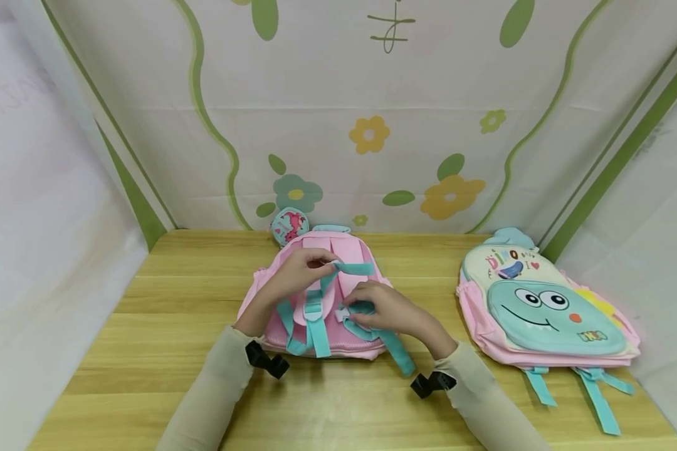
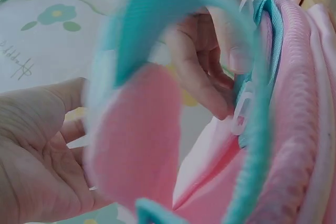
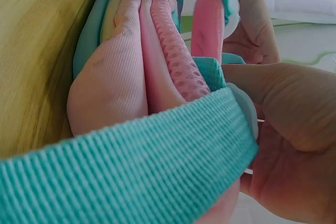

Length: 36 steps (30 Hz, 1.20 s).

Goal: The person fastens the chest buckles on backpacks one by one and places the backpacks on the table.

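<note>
A pink backpack [image 1: 344,346] lies on the table with its shoulder straps facing up. Over its middle, my left hand [image 1: 296,272] pinches a small white buckle piece [image 1: 336,263] on a teal webbing strap [image 1: 356,269]. Lower on the right side, my right hand [image 1: 389,308] holds another white buckle piece [image 1: 341,314] on a second teal strap [image 1: 397,352]. The two pieces are apart. In the left wrist view, a blurred loop of teal webbing [image 2: 142,30] hides part of my left hand; the white piece by my right fingers shows beyond it.
Another backpack [image 1: 558,313], with a cartoon face, lies at the right, its teal straps [image 1: 600,401] hanging toward the front edge. A round teal pouch [image 1: 289,226] sits at the pink bag's top left. A flower-printed curtain [image 1: 316,138] stands behind the wooden table [image 1: 163,313].
</note>
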Available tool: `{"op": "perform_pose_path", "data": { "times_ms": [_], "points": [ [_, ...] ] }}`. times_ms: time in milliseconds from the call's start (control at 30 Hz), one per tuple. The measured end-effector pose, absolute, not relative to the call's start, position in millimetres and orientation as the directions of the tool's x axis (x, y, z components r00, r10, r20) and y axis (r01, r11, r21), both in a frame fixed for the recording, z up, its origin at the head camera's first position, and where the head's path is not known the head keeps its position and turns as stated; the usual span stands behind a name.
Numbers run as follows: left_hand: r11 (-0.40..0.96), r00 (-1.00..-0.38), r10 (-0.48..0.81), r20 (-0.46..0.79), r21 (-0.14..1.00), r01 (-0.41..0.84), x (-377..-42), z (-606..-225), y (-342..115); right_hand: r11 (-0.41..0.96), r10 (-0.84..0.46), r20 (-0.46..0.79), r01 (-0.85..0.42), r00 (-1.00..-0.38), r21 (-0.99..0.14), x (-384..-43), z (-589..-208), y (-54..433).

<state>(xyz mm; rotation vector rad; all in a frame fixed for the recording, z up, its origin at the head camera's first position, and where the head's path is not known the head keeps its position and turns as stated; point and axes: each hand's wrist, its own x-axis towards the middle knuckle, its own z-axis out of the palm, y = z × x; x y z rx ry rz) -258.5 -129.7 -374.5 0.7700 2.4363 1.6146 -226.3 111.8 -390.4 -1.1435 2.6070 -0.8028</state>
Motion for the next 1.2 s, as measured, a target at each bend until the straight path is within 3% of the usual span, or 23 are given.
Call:
{"op": "perform_pose_path", "data": {
  "times_ms": [733,1200],
  "points": [
    [0.325,-0.818,0.561,0.126,0.875,0.358,-247.4,-363.3,-132.1,0.628,-0.682,0.094,-0.646,-0.726,-0.434,-221.6,-398.5,104.6],
    [0.282,-0.751,0.66,0.012,0.923,0.262,-251.7,-371.2,-131.6,0.614,-0.688,0.124,-0.664,-0.715,-0.427,-220.5,-397.2,105.5]
  ]
}}
